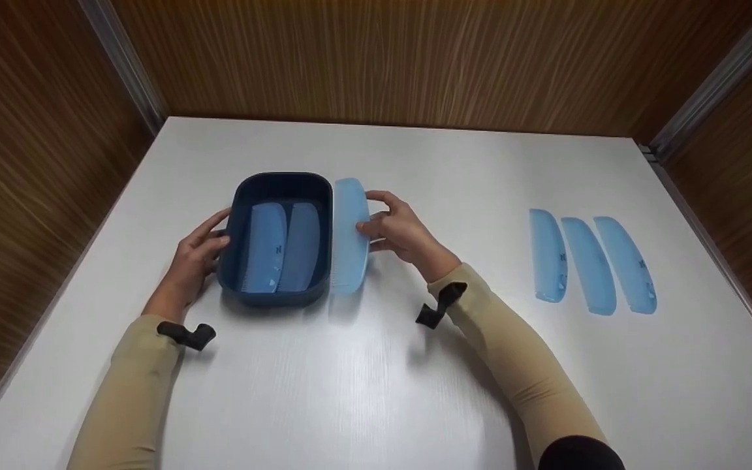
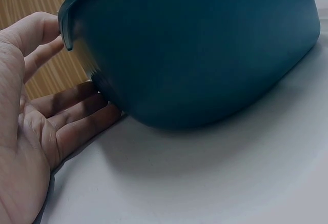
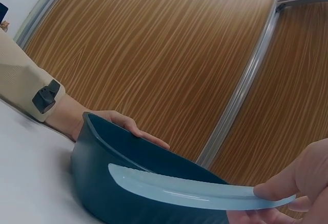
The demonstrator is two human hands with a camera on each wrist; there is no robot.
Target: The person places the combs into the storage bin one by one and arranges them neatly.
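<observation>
Comb [image 1: 350, 235] lengthwise beside the bin [image 1: 276, 297]

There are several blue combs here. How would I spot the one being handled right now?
On the white table sits a dark blue oval plastic tub. Against its right rim stands a pale blue translucent plastic comb, pinched by the right hand. It alone is held: two lie inside, three farther right.

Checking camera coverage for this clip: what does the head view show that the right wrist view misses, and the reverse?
Only the head view shows two combs lying inside the box and three combs lined up on the table. Only the right wrist view shows the held comb edge-on, curved and above the rim. Both show the dark blue box, the left hand at its side and the right hand pinching the comb.
</observation>
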